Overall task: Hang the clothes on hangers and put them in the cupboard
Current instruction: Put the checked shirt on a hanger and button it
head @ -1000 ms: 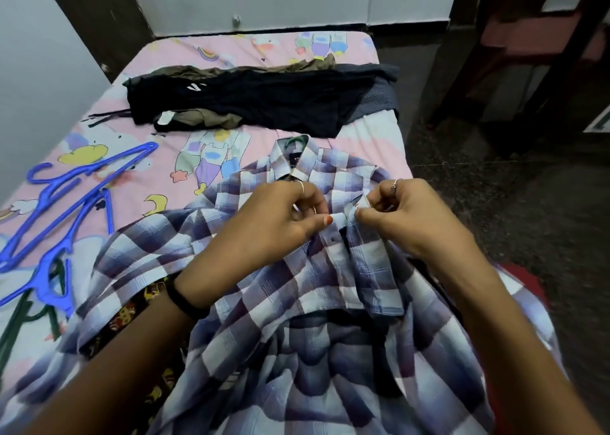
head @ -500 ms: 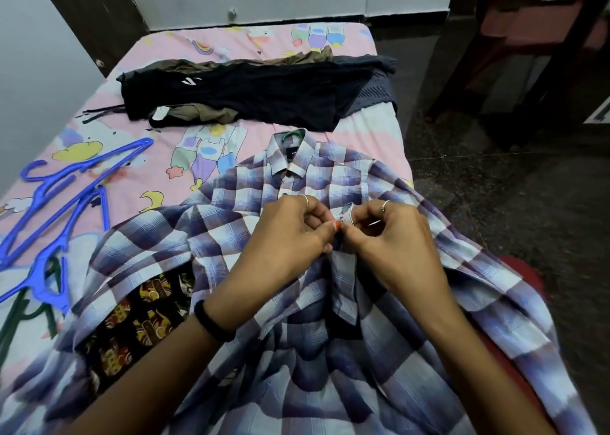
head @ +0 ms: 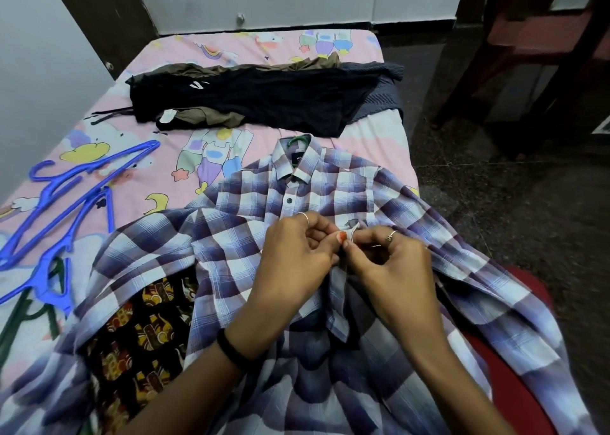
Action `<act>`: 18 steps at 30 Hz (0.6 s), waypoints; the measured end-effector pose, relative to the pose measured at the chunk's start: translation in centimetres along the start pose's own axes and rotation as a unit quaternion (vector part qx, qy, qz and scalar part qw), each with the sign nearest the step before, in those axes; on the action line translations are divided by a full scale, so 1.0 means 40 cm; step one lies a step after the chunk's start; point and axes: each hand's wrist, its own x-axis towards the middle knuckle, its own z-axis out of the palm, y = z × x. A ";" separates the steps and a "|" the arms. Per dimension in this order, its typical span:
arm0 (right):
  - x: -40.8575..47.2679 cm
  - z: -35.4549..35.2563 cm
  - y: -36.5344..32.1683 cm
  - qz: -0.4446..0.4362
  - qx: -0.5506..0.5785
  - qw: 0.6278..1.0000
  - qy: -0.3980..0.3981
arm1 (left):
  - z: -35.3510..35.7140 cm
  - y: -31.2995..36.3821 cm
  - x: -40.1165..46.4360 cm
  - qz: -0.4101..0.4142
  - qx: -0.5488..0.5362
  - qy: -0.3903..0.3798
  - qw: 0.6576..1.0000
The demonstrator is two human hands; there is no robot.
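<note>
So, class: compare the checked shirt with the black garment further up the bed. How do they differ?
The checked shirt is purple-and-white plaid; the black garment is plain dark. The shirt has a green hanger hook at its collar; the black garment shows none. Both hands pinch the shirt; nothing touches the black garment. Both lie on the bed.

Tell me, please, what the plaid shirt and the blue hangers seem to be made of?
The plaid shirt looks like thin woven fabric, likely cotton: matte, with soft creases and folds. The blue hangers look like moulded plastic: uniform colour, smooth and slightly glossy.
</note>
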 end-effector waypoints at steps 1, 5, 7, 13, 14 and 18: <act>-0.004 0.004 0.001 0.011 0.017 1.000 0.006 | 0.002 -0.003 -0.004 0.005 -0.002 0.009 1.000; -0.011 0.016 0.002 0.021 0.055 0.998 0.015 | 0.006 -0.012 -0.012 0.019 0.007 0.039 0.999; -0.012 0.016 0.000 0.005 0.063 0.998 0.009 | 0.002 -0.014 -0.013 0.021 0.007 0.047 0.999; 0.004 0.019 0.003 0.031 0.086 0.996 -0.016 | -0.002 -0.015 -0.014 -0.014 -0.063 0.036 0.997; 0.007 0.019 0.004 0.036 0.085 0.995 -0.023 | -0.001 -0.015 -0.013 -0.016 -0.070 0.037 0.997; 0.015 0.014 0.009 0.024 0.051 0.997 -0.043 | -0.001 -0.023 -0.012 -0.018 -0.061 0.032 0.997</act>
